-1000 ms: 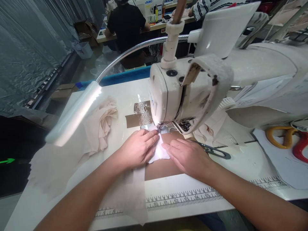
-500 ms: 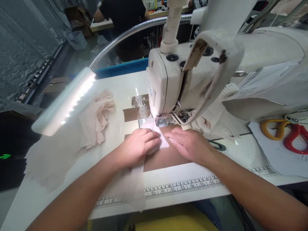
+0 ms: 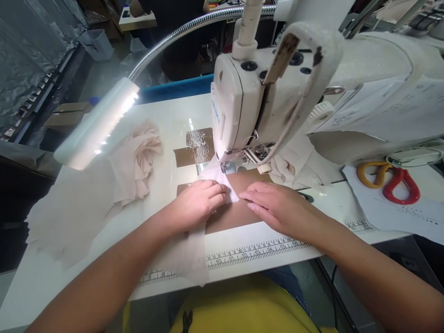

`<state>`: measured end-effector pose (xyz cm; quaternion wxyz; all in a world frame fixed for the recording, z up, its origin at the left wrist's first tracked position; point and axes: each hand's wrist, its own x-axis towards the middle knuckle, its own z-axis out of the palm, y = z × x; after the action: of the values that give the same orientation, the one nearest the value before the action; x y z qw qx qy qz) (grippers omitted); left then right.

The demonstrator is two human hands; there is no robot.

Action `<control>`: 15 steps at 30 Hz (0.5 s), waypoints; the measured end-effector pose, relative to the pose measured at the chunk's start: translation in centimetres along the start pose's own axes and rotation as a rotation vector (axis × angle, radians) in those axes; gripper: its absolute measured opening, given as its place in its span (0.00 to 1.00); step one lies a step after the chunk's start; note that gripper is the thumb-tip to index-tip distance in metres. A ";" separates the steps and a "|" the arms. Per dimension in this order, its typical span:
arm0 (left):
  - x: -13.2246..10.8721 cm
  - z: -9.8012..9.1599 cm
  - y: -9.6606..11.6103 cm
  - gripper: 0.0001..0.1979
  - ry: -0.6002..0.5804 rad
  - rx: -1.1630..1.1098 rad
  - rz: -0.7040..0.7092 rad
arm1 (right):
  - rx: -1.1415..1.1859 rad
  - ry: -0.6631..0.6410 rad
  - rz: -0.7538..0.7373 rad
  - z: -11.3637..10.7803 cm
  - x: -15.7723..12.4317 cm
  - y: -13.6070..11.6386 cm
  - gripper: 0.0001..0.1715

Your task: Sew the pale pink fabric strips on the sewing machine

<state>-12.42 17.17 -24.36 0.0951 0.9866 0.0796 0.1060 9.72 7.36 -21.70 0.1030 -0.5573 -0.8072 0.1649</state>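
Note:
Under the needle and presser foot of a white sewing machine lies a pale, thin piece of fabric. My left hand rests on this fabric just in front of the foot, fingers curled together over it and thumb hidden. A long part of the cloth hangs from beneath that hand over the table's front edge. My right hand lies to the right with fingers stretched out, tips close to the fabric's edge, on a brown sheet fixed to the table.
A crumpled pile of pale fabric lies left, below a lit lamp on a bendy metal arm. More fabric is behind my right hand. Scissors with red and orange handles lie right, on paper. A ruler strip runs along the front edge.
The camera view has shifted, so the table sits slightly higher in the picture. The fabric's pointed end lies a little closer to the presser foot, my left hand with it. My right hand stays stretched out.

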 end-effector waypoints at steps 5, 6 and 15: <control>0.3 -0.2 0.3 0.16 -0.029 -0.011 -0.042 | 0.059 0.100 0.035 1.7 -1.0 -0.7 0.17; 0.3 -0.3 0.3 0.17 -0.035 -0.011 -0.043 | 0.067 0.138 0.045 2.1 -1.1 -0.7 0.17; 0.1 -0.1 0.3 0.16 -0.036 -0.023 -0.048 | 0.037 0.259 0.048 3.5 -1.1 -0.3 0.17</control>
<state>-12.31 16.91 -24.15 0.1103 0.9850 0.1004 0.0867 8.67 5.72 -24.81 0.2127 -0.5912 -0.7704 0.1086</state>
